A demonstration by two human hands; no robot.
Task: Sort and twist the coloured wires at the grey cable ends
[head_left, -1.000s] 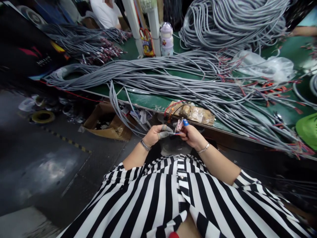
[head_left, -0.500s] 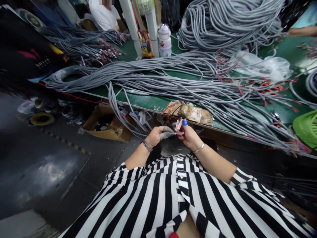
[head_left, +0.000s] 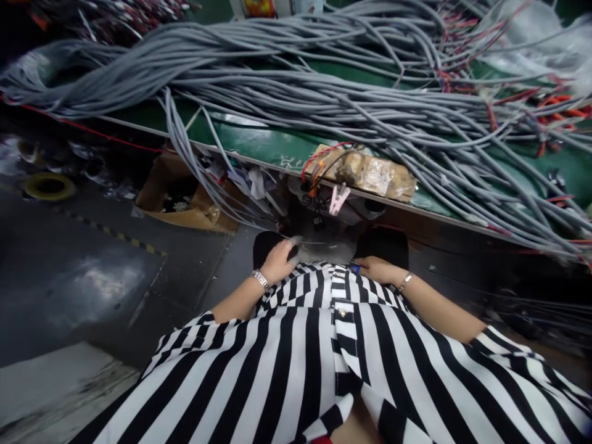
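Left hand curls over the wearer's lap, its grey-covered fingers bent beside the dark left knee; whether they are closed on a cable end cannot be told. Right hand rests low against the front of the striped shirt, thumb and fingers drawn together, with a blue wrap showing at the tip; blur hides whether anything is gripped there. The two hands are apart, one on either side of the shirt's button line, with a watch on the left wrist and a bracelet on the right.

Grey cables lie in a long, thick bundle across the green table, ahead of both hands. Several loose strands droop over the near edge toward the left hand. At the right, the bundle fans out among red wire ends and orange pieces, near a clear plastic bag.

Pink clip hangs at the table's near edge, above and between the hands, just below a taped brown block with red and dark wires at its left end. Below the table at left, an open carton stands on the grey floor, with a yellow ring farther left.
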